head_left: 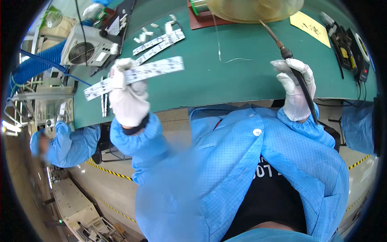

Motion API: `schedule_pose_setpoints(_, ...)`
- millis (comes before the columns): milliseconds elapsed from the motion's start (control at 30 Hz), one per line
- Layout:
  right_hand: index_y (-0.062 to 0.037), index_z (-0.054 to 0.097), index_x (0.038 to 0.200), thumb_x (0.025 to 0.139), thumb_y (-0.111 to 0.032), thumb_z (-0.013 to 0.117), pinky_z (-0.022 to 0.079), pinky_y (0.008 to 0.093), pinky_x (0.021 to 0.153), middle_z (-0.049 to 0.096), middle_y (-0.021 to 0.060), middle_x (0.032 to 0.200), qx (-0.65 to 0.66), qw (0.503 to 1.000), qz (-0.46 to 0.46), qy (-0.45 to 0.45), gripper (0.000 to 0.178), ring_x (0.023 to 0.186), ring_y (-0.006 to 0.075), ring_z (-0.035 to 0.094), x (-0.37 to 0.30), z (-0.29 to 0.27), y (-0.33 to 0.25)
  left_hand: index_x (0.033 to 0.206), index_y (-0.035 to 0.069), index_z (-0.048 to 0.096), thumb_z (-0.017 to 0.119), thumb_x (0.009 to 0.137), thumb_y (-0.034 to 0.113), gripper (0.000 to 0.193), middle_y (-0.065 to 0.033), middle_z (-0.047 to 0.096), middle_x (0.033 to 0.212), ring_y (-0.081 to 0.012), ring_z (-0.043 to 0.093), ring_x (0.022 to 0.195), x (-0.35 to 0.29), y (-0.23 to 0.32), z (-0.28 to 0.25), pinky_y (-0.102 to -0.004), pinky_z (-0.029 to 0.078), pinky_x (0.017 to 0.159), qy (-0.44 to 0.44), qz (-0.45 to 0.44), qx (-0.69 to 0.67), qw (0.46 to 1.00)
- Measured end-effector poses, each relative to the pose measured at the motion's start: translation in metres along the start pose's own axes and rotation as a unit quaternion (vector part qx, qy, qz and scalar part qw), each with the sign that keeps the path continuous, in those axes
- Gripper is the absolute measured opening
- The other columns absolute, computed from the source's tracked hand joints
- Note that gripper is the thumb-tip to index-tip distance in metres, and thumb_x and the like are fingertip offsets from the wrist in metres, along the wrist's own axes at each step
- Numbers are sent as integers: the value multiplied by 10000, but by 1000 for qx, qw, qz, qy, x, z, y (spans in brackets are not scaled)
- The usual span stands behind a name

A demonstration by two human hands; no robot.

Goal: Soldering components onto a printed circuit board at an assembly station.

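My left hand [128, 101], in a white glove, is closed round a long white circuit board strip [159, 69] with dark marks. The strip is held tilted above the bench, its right end higher than its left. My gloved right hand [296, 90] grips a soldering iron [298, 76] by its black handle. The iron's metal tip points up and left, close to the edge of a round amber-coloured translucent object [252, 11]. Beyond my left hand, more marked strips [163, 47] lie on the green bench [225, 80] beside several small white pieces [142, 37].
A solder wire spool [199, 5] stands at the back. A yellow sheet [309, 29] and a black device with a red light [360, 60] are on the right. At left are a white fan unit [84, 46], a blue hose [38, 60] and another person [66, 145] in blue.
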State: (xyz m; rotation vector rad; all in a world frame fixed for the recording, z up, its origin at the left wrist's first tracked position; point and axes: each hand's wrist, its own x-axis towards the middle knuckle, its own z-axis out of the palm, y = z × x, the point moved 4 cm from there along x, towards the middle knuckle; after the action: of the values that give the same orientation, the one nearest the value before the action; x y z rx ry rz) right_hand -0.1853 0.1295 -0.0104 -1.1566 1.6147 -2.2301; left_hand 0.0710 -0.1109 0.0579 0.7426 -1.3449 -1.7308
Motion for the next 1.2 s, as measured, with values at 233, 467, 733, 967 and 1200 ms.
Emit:
schedule_pose_setpoints(233,-10,573,1089,705,-22,750,544,304,768,644,161,1080,68,978,-143,-133,423,998,256,635,9,17,-30,1038,74,555,530,942,319,264,-56,615,915,-48,412,541,-36,-53,100,-156,302,417,-50,-65,-157,984)
schedule_pose_setpoints(467,12,497,1110,776,43,666,532,459,873,625,236,1036,-12,972,-145,-187,375,1011,371,616,15,13,-40,1196,76,480,640,831,479,567,-89,545,1102,-116,503,707,-48,-65,124,-182,400,530,-182,-21,-208,961)
schedule_pose_setpoints(733,13,501,1119,849,-140,666,557,329,755,656,199,934,149,985,70,-47,351,874,273,663,14,11,-33,1283,50,421,729,763,166,615,-42,444,1148,-135,424,775,-54,-62,119,-214,359,550,-266,-37,-81,960)
schedule_pose_setpoints(967,19,527,1128,841,-14,612,551,323,785,657,184,966,160,982,77,-56,301,889,241,652,13,10,-32,1257,31,427,773,685,106,673,-44,456,1139,-146,446,766,-57,-54,123,-234,396,631,-238,-49,-65,968)
schedule_pose_setpoints(1200,32,521,1136,821,-16,625,552,332,799,653,196,974,166,980,105,-28,335,908,256,652,12,10,-27,1215,-27,446,726,784,186,556,-76,539,1060,-182,553,873,-53,-51,122,-265,452,742,-258,-20,68,963)
